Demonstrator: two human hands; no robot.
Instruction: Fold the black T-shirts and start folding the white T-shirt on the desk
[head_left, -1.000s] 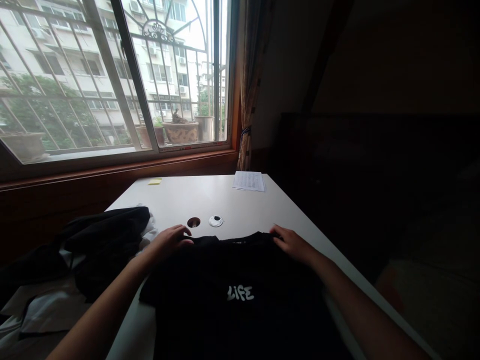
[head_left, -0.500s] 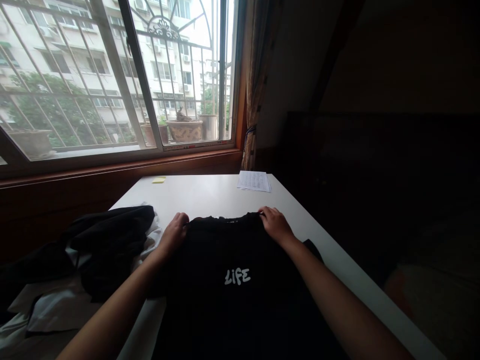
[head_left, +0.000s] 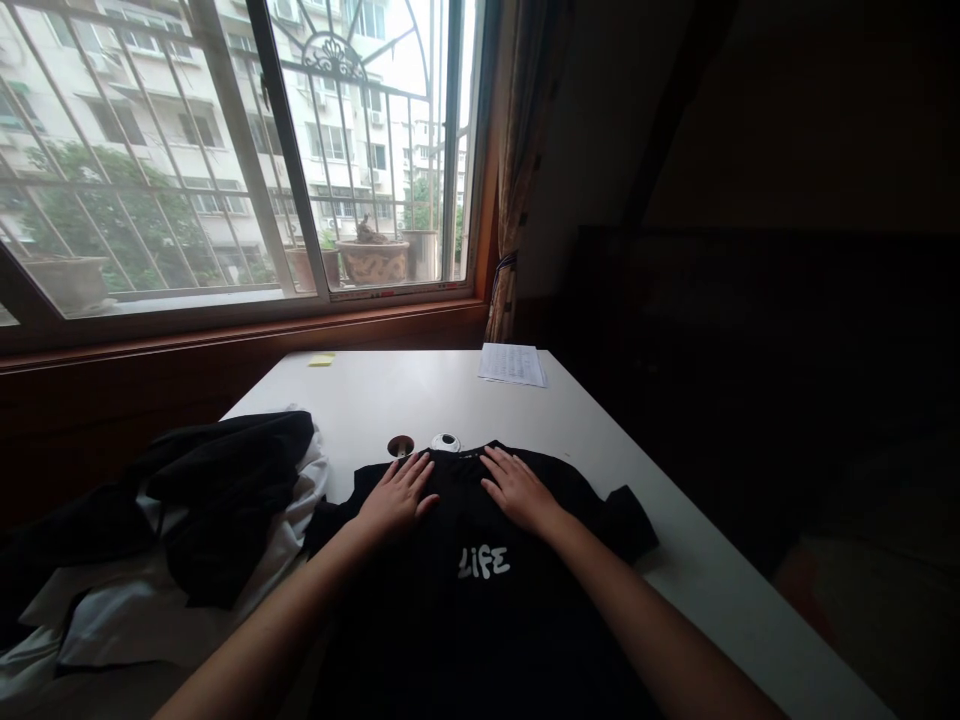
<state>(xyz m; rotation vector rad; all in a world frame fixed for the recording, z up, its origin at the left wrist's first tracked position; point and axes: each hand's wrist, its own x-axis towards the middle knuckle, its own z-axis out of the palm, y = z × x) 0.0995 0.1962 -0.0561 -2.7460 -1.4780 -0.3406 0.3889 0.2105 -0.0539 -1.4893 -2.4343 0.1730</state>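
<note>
One left hand (head_left: 399, 497): palm down on the black shirt (head_left: 487, 635), fingers released and extended toward the collar, grasping nothing.
Right hand (head_left: 523, 492): likewise laid on the fabric, fingers straight and slightly parted, no grip observed.
Shirt position: spread on the white table (head_left: 390, 390), beneath both sets of fingers; neckline (head_left: 459, 457) ran between the fingertips.
Print (head_left: 484, 562): white lettering, "Life", nearer the person than the fingers, between the forearms.
Round hole (head_left: 400, 446): just beyond the left fingertips.
White round fitting (head_left: 445, 442): right of the hole, beyond the gap between the two hands' fingers.
Clothes pile (head_left: 232, 470): black and white garments, left of the left fingers.
Papers (head_left: 514, 365): well beyond the right fingers, I noted.
Yellow notes (head_left: 322, 360): well beyond the left fingers.
</note>
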